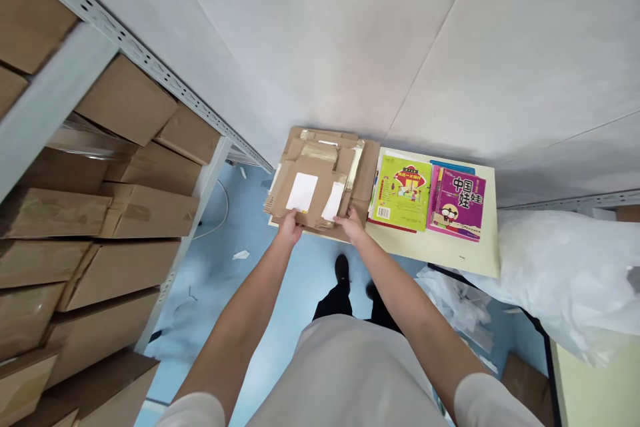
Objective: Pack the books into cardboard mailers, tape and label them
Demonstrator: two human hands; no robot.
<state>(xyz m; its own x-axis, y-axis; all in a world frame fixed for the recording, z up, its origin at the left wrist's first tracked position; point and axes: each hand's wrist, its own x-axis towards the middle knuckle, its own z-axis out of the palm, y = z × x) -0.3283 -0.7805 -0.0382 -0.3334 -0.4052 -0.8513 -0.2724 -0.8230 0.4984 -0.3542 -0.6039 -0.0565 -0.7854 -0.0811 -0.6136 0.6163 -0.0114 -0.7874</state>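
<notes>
Head view: at your far left, boxes point(133, 273) fill a shelf point(87, 10), stacked several rows high, and a scrap point(241, 255) lies on the blue floor point(200, 320). Next comes your left hand point(291, 228), at the near edge of the taped cardboard point(326, 180); your thumb is on top, just below the wide white label point(302, 191), and the fingers are closed on that edge, their tips hidden underneath. The cardboard lies on a flat pile point(371, 167) at the left end of the table point(489, 213), against the wall point(320, 47). Your right hand point(352, 225) has its near right corner, the thumb pointing left at the foot of the narrow label point(333, 201), the fingers bent and drawn close to the thumb, gripping the cardboard; how far they reach under, you cannot tell from here. Just right of the pile sits a green book point(405, 197), then a purple book point(465, 203) beside it, both on other books. Farthest right, a white bag point(565, 273) bulges past the table's end.
</notes>
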